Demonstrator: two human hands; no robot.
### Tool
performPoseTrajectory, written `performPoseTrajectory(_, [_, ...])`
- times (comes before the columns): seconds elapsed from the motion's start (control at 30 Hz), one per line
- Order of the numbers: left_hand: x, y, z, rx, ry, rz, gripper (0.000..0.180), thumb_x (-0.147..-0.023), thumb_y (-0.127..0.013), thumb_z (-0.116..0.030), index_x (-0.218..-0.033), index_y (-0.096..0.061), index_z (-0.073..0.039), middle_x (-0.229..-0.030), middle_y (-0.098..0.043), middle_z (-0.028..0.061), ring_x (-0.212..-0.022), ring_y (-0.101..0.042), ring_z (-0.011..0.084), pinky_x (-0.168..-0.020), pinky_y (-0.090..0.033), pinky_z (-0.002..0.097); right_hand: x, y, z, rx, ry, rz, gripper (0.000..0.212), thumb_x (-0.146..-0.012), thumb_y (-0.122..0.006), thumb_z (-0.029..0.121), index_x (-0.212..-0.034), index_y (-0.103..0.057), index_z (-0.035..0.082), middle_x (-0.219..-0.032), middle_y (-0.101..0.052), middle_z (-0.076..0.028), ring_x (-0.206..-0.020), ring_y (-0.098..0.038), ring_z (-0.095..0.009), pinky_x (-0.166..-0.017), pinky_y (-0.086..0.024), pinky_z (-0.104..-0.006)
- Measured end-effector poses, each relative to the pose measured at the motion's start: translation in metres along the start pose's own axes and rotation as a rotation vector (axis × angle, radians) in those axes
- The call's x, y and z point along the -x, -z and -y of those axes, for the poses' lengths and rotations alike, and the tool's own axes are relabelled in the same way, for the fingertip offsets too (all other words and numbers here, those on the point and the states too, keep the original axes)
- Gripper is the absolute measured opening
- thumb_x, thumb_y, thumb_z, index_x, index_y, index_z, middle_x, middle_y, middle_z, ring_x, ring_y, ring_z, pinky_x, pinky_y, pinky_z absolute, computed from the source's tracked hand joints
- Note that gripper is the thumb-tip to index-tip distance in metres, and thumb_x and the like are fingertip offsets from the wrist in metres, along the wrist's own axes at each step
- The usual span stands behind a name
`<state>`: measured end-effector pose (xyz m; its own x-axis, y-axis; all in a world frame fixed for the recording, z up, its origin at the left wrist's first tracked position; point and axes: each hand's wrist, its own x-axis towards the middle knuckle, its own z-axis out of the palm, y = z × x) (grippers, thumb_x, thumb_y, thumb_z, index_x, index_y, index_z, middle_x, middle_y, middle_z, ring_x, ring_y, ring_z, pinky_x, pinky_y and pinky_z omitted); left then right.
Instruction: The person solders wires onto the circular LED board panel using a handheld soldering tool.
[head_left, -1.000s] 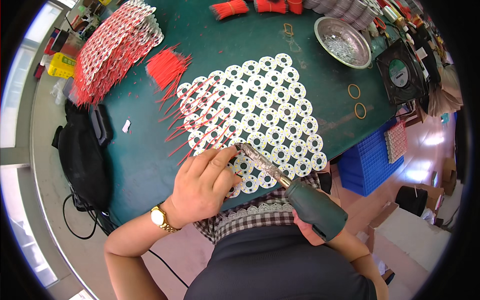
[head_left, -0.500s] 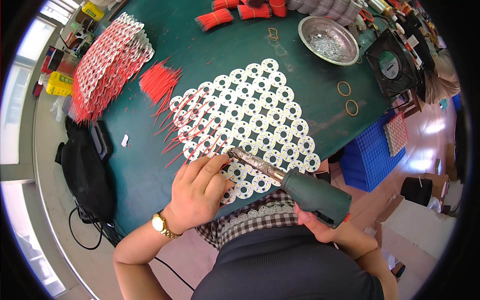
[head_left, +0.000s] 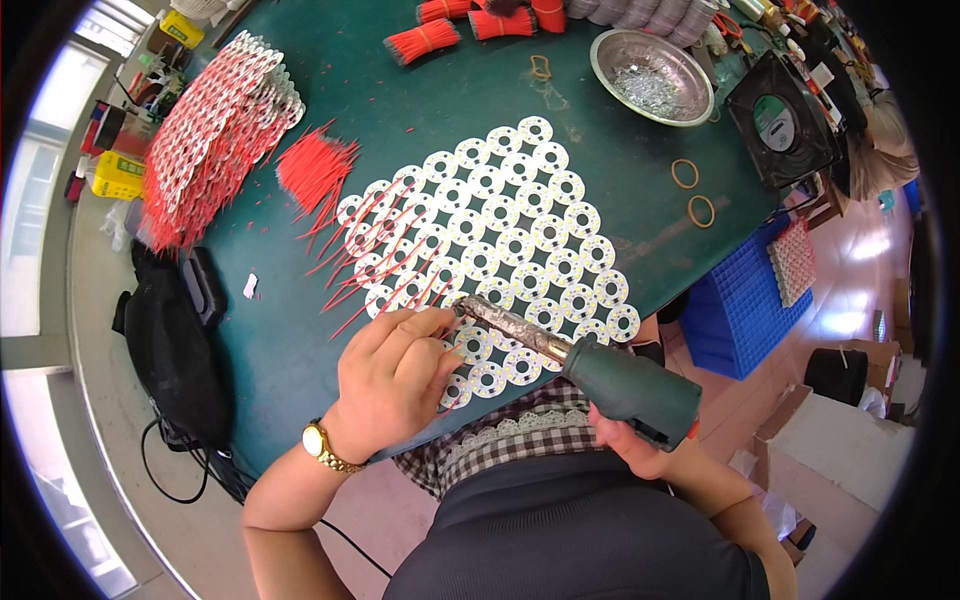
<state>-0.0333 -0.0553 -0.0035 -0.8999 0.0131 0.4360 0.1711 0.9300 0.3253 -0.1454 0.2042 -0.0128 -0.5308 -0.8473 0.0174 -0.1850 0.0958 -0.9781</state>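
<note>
A sheet of joined round white circuit boards [head_left: 515,246] lies on the green table before me. Red wires [head_left: 385,225] stick out from boards on its left part. My left hand [head_left: 395,375] is closed in a pinch over the sheet's near left area, with a thin red wire at its fingertips, mostly hidden by them. Wrapped round the green handle of a soldering iron [head_left: 632,388], my right hand [head_left: 635,447] holds it from the right. The iron's dark tip meets the board right beside my left fingertips.
Loose red wires [head_left: 316,168] lie left of the sheet, near a tall stack of wired boards [head_left: 215,140]. Red wire bundles [head_left: 422,42], a metal bowl [head_left: 652,78] and a black fan [head_left: 782,122] stand farther off. Rubber bands [head_left: 701,211] lie at right; a black bag [head_left: 175,345] at left.
My left hand has shifted slightly, its fingers curling a little more at the board. The soldering iron's tip stays at about the same spot. The whole view has moved slightly.
</note>
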Motion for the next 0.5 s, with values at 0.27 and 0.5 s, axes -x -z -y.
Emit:
performPoseTrajectory(0.27, [-0.003,-0.002,-0.001,0.030,0.008,0.000,0.016,-0.084,-0.064,-0.009,-0.076,-0.053,-0.002,-0.095,-0.067,0.0138,-0.073,-0.062,0.0267,-0.063,-0.051,0.0341,0.012,0.005,-0.011,-0.336,-0.110,-0.014,0.043,-0.090,-0.060,0.034,-0.118,-0.050,0.003,-0.081,-0.057,-0.009,-0.065,-0.056,-0.014,-0.055,-0.045,-0.0264])
performPoseTrajectory(0.5, [0.001,-0.004,0.009,0.172,0.054,-0.049,0.018,-0.094,-0.056,-0.015,-0.082,-0.051,-0.001,-0.087,-0.066,0.0136,-0.068,-0.059,0.0241,-0.060,-0.048,0.0314,0.000,0.010,0.006,-0.648,-0.209,-0.059,0.041,-0.089,-0.061,0.025,-0.122,-0.050,0.005,-0.084,-0.056,-0.011,-0.064,-0.058,-0.017,-0.055,-0.047,-0.0305])
